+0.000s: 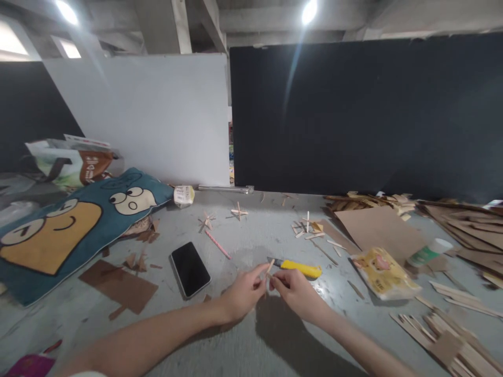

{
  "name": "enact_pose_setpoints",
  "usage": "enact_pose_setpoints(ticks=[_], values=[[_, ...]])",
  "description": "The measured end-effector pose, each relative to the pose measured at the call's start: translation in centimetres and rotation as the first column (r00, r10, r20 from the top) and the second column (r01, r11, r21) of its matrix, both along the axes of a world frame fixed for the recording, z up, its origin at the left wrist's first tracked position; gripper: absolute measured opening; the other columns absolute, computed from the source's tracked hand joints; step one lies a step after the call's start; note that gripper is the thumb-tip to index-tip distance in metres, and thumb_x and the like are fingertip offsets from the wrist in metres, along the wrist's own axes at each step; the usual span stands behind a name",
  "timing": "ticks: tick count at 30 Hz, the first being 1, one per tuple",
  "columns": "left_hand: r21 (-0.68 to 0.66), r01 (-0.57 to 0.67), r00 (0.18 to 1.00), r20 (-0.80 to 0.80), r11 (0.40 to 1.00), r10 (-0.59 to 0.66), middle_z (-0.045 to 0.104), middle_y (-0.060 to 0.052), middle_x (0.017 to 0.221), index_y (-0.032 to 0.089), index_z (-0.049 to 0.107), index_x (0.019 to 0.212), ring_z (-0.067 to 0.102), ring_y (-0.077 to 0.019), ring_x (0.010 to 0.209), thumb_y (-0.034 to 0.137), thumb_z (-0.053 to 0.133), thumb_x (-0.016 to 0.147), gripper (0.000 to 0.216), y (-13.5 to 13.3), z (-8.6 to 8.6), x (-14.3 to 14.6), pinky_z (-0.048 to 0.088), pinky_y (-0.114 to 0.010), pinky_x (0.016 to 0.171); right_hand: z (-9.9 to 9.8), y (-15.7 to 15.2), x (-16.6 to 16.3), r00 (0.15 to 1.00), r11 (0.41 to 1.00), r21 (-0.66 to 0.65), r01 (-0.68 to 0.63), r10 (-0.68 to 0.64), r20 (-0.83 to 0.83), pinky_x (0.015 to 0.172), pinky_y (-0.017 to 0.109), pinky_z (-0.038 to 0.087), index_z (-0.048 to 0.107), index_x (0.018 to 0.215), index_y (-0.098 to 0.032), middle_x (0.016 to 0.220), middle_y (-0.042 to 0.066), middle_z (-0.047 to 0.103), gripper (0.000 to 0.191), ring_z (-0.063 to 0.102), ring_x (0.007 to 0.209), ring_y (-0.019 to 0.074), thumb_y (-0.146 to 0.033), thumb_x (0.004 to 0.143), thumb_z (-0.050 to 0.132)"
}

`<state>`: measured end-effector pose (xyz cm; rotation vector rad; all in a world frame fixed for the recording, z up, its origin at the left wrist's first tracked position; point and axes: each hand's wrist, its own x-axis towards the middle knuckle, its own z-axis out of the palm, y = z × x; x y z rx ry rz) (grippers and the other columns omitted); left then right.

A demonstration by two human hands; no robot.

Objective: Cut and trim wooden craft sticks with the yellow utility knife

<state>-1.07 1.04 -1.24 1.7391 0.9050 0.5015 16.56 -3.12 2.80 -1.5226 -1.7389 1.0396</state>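
Low over the grey table, my left hand (247, 292) is closed, thumb and forefinger pinching a short wooden stick (271, 266). My right hand (295, 293) meets it from the other side, its fingertips pinched on the lower part of the same small wooden piece; the exact join is hidden by the fingers. Just behind my right hand lies a yellow utility knife (301, 268) with its blade pointing left. Small crossed-stick pieces stand further back, one at the left (206, 222) and another near the middle (239, 211). A pink striped stick (218, 245) lies beyond my left hand.
A black phone (190, 269) and brown cardboard (120, 285) lie left, before a teal cushion (133, 209). At right are a yellow tissue pack (383, 275), a paper cup (430, 252), cardboard sheets (373, 228) and wooden strips (440, 340). Upright boards (353, 120) close off the back.
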Motion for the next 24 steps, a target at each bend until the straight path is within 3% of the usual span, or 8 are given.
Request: enact_pose_setpoints(ticks=[3, 6, 8, 10, 14, 19, 21, 24], values=[[-0.038, 0.008, 0.999, -0.039, 0.999, -0.009, 0.058, 0.003, 0.066, 0.016, 0.049, 0.154, 0.037, -0.0098, 0.052, 0.033, 0.053, 0.096, 0.061, -0.4, 1.4, 0.2, 0.028, -0.022, 0.052, 1.1, -0.1, 1.1, 1.0, 0.995, -0.098, -0.014, 0.016, 0.018, 0.05, 0.025, 0.027, 0.058, 0.064, -0.02, 0.048, -0.005, 0.044, 0.023, 0.039, 0.046, 0.0116, -0.022, 0.085, 0.049], [0.111, 0.083, 0.992, -0.103, 0.99, -0.071, 0.053, 0.004, 0.066, 0.02, 0.053, 0.153, 0.04, -0.0109, 0.056, 0.031, 0.052, 0.096, 0.057, -1.2, 3.5, 0.1, 0.031, -0.023, 0.056, 2.5, -0.8, 2.7, 0.996, 0.963, -0.258, -0.082, 0.07, -0.058, 0.044, 0.024, 0.025, 0.056, 0.068, -0.021, 0.04, -0.008, 0.035, 0.02, 0.031, 0.039, 0.0109, -0.027, 0.086, 0.051], [0.098, 0.138, 0.985, -0.121, 0.986, -0.125, 0.054, 0.003, 0.068, 0.022, 0.053, 0.153, 0.039, -0.0104, 0.054, 0.031, 0.051, 0.097, 0.056, -2.1, 4.8, 0.2, 0.031, -0.023, 0.054, 3.4, -1.6, 3.4, 0.987, 0.958, -0.251, -0.141, 0.116, -0.11, 0.044, 0.023, 0.025, 0.057, 0.071, -0.021, 0.04, -0.008, 0.036, 0.022, 0.032, 0.039, 0.0103, -0.033, 0.088, 0.053], [0.038, 0.088, 0.993, -0.08, 0.995, -0.085, 0.054, 0.004, 0.064, 0.021, 0.051, 0.153, 0.039, -0.0102, 0.051, 0.031, 0.051, 0.097, 0.056, -3.1, 5.5, 0.8, 0.029, -0.021, 0.05, 4.0, -2.7, 3.3, 0.99, 0.97, -0.216, -0.113, 0.092, -0.106, 0.043, 0.023, 0.024, 0.057, 0.07, -0.022, 0.041, -0.009, 0.035, 0.023, 0.031, 0.039, 0.0098, -0.037, 0.088, 0.052], [0.003, -0.033, 0.999, 0.001, 0.999, 0.033, 0.061, 0.003, 0.065, 0.019, 0.052, 0.148, 0.043, -0.0101, 0.047, 0.03, 0.054, 0.096, 0.053, -4.7, 4.8, 2.0, 0.029, -0.02, 0.045, 3.9, -5.8, 1.6, 0.997, 0.996, -0.067, 0.06, -0.063, -0.054, 0.045, 0.024, 0.022, 0.055, 0.066, -0.022, 0.046, -0.007, 0.037, 0.025, 0.031, 0.043, 0.0106, -0.039, 0.084, 0.047], [0.095, -0.31, 0.946, -0.066, 0.946, 0.316, 0.053, 0.008, 0.054, 0.014, 0.051, 0.149, 0.043, -0.0103, 0.044, 0.022, 0.054, 0.094, 0.055, -4.5, 3.6, -0.2, 0.03, -0.021, 0.046, 3.8, -9.8, 2.1, 0.991, 0.969, -0.247, -0.022, -0.012, -0.135, 0.045, 0.025, 0.02, 0.056, 0.068, -0.023, 0.042, -0.009, 0.03, 0.032, 0.025, 0.04, 0.0105, -0.051, 0.084, 0.05], [0.124, -0.322, 0.941, -0.069, 0.939, 0.332, 0.058, 0.007, 0.058, 0.016, 0.051, 0.147, 0.044, -0.0097, 0.044, 0.027, 0.053, 0.096, 0.052, -4.2, 3.8, -1.5, 0.032, -0.021, 0.047, 3.6, -10.6, 3.7, 0.993, 0.98, -0.198, 0.034, -0.055, -0.101, 0.046, 0.026, 0.021, 0.057, 0.068, -0.023, 0.044, -0.009, 0.031, 0.039, 0.027, 0.042, 0.0113, -0.056, 0.087, 0.049], [0.054, -0.197, 0.979, -0.046, 0.979, 0.199, 0.064, 0.005, 0.061, 0.017, 0.058, 0.128, 0.045, -0.0098, 0.039, 0.039, 0.055, 0.097, 0.039, -4.0, 4.3, -2.4, 0.035, -0.022, 0.046, 2.4, -10.4, 6.4, 0.973, 0.974, -0.007, 0.226, -0.226, 0.053, 0.049, 0.028, 0.028, 0.061, 0.074, -0.022, 0.05, -0.004, 0.043, 0.04, 0.038, 0.045, 0.0144, -0.056, 0.089, 0.045]])
